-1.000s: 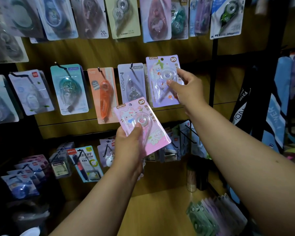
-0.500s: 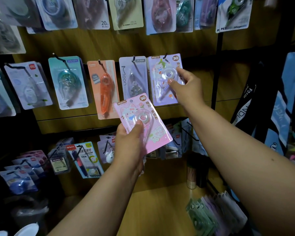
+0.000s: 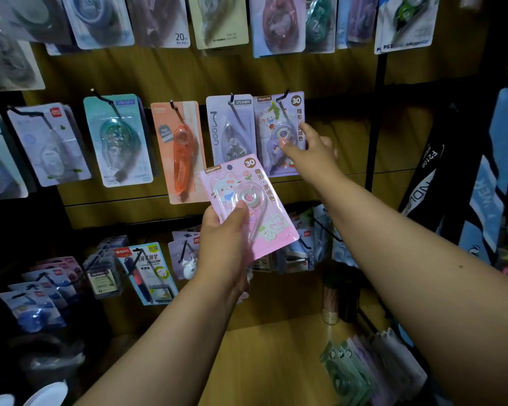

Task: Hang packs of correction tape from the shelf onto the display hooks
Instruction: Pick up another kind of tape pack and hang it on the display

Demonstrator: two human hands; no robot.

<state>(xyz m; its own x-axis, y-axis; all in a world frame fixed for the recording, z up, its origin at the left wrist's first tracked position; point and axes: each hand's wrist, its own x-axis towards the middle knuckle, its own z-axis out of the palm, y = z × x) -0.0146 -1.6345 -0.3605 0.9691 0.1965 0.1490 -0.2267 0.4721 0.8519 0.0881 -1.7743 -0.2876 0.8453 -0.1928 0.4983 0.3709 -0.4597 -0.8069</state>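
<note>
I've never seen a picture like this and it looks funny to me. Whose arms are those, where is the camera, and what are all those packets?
The camera sits on a person's head and looks forward and down, so you see that person's own two arms reaching out.

The wall is a shop display. Packs of correction tape hang on black hooks in rows.

The left hand holds a pink pack with a cartoon cat on it, thumb pressed on the front. It is not hung up yet.

The right hand has straight fingers that reach to a purple pack already hanging on a hook.

Below is a wooden shelf, with more packs lying at its right side.
</note>
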